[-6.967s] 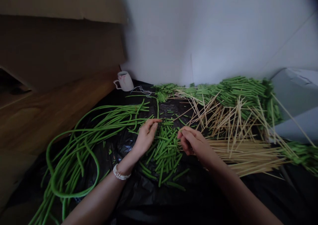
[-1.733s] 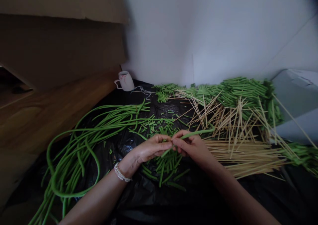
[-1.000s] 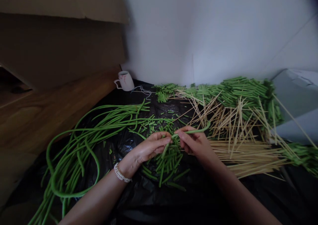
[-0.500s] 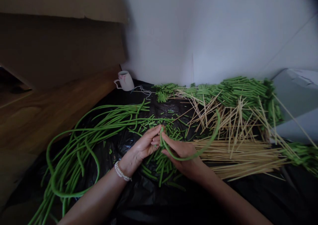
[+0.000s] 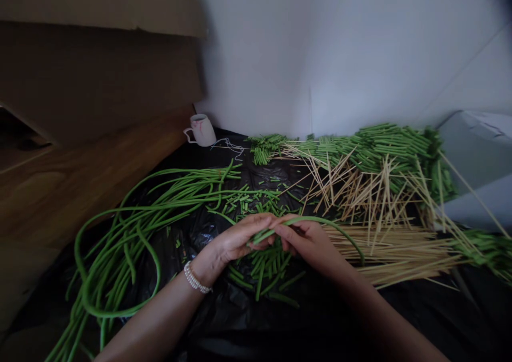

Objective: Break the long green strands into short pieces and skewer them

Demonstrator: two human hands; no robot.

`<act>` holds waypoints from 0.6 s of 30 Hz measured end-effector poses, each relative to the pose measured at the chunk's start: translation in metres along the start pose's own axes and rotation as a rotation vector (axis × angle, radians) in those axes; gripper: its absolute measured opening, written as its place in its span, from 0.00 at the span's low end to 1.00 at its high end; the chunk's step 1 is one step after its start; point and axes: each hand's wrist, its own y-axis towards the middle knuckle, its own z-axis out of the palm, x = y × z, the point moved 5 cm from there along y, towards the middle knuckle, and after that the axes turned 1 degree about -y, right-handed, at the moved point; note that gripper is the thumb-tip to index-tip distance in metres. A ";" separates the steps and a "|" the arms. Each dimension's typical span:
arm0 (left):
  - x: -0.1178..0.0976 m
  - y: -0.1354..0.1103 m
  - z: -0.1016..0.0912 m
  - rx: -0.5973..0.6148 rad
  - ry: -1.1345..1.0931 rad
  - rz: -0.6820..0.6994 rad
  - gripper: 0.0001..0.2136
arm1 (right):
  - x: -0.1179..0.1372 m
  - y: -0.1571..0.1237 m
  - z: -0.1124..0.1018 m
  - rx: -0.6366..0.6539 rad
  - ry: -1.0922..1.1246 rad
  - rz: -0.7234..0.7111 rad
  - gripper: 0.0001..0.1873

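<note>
My left hand (image 5: pixel 236 239) and my right hand (image 5: pixel 310 239) meet over a pile of short cut bean pieces (image 5: pixel 264 266) on a black plastic sheet (image 5: pixel 320 319). Both pinch one long green bean (image 5: pixel 324 222). Its near end sits between my left fingers. The rest arches over my right hand and droops to the right onto the skewers. A bead bracelet (image 5: pixel 194 281) circles my left wrist.
Whole long beans (image 5: pixel 132 228) lie in loops at the left. Loose bamboo skewers (image 5: pixel 384 228) spread at the right, with skewered bean bundles (image 5: pixel 384 146) stacked against the white wall. A white mug (image 5: pixel 201 129) stands at the back beside a wooden surface (image 5: pixel 72 181).
The long bean hung in a loop under my right hand half a second ago; it now arches over that hand. My hands have drawn close again above the cut pieces.
</note>
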 end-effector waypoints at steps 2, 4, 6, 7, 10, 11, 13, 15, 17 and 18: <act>0.000 -0.003 0.003 0.024 0.043 -0.026 0.13 | -0.003 0.002 -0.003 -0.020 0.026 0.034 0.14; -0.002 -0.005 0.003 0.011 0.081 -0.040 0.14 | -0.004 0.003 -0.008 -0.044 0.075 0.087 0.13; -0.005 -0.007 0.004 -0.002 0.126 -0.049 0.15 | -0.004 0.004 -0.015 -0.084 0.114 0.120 0.14; -0.006 -0.008 0.004 0.005 0.146 -0.054 0.15 | -0.003 0.004 -0.018 -0.103 0.124 0.127 0.15; -0.006 -0.010 0.008 0.066 0.183 -0.062 0.15 | -0.001 0.005 -0.021 -0.110 0.135 0.123 0.19; -0.006 -0.010 0.008 0.087 0.188 -0.061 0.16 | 0.000 0.005 -0.019 -0.090 0.140 0.120 0.20; -0.005 -0.009 0.009 0.109 0.198 -0.058 0.16 | -0.001 0.005 -0.016 -0.052 0.150 0.120 0.20; -0.004 -0.008 0.008 0.104 0.198 -0.062 0.16 | -0.002 0.005 -0.013 -0.025 0.147 0.121 0.18; -0.003 -0.007 0.006 0.090 0.186 -0.070 0.15 | -0.003 0.005 -0.011 -0.013 0.140 0.111 0.17; -0.003 -0.006 0.006 0.082 0.175 -0.073 0.16 | -0.004 0.005 -0.012 -0.014 0.145 0.106 0.16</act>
